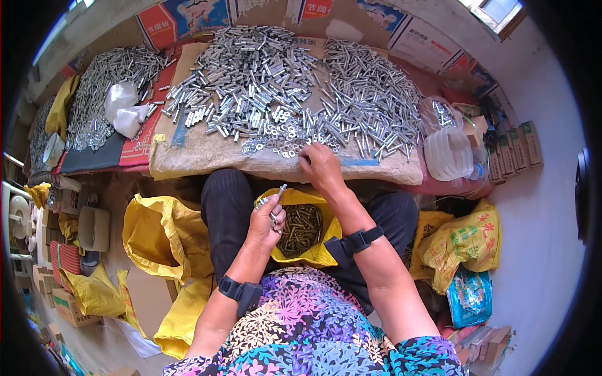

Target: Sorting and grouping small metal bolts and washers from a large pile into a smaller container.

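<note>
My left hand [267,224] is closed around several small silver bolts [279,192], one of them poking up past the thumb. It is above the near side of an open yellow bag [332,250] in my lap, which holds many brass-coloured bolt-like pieces [302,230]. My right hand [322,167] is at the front edge of the cloth-covered table, its fingers curled beside loose washers [285,145]; what the fingertips hold, if anything, is hidden. Behind the washers lies a big heap of silver metal sleeves [251,78], with a heap of longer silver bolts [370,94] to its right.
Another metal heap [106,88] with white plastic bags [122,103] lies at left. A clear plastic tub [448,153] stands by the table's right end, near small boxes [517,150]. Yellow sacks [157,235] flank my legs; a blue package [470,297] is at right.
</note>
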A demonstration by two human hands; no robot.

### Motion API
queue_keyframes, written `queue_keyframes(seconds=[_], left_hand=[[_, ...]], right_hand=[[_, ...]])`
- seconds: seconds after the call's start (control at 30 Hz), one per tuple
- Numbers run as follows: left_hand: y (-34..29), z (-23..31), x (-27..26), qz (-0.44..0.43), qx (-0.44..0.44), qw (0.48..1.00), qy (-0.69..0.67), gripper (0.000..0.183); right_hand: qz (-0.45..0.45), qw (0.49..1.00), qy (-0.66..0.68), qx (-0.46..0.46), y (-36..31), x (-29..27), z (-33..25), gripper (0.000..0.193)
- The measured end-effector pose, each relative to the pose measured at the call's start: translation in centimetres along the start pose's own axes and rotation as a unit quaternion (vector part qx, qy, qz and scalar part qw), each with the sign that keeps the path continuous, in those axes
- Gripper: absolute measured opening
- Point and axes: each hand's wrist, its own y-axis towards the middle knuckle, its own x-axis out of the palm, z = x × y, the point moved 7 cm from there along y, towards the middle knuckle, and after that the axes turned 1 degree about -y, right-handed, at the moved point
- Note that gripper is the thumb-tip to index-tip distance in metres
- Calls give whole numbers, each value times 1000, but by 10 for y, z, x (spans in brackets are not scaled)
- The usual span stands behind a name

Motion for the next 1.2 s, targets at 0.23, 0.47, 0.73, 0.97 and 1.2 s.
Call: queue_keyframes(seconds=[0.23, 0.47, 0.73, 0.97, 1.2], left_hand=[[1, -1, -8, -1, 2, 1000, 0, 10], [1, -4, -3, 14, -6, 1000, 12, 9], [2, -6, -6, 13, -12, 1000, 20, 9], [3, -7, -7, 3, -23, 1000, 8, 8], [6, -6, -7, -5, -24, 1000, -13, 8]], right_hand=[[-5, 973, 210, 101, -30, -7, -7, 9], [-62, 913, 370, 161, -56, 22, -2, 9], [-88, 906, 380, 165, -62, 23, -16, 11], [-90, 947, 297, 80, -47, 5, -24, 11], [51, 998, 10, 25, 13, -21, 4, 16]])
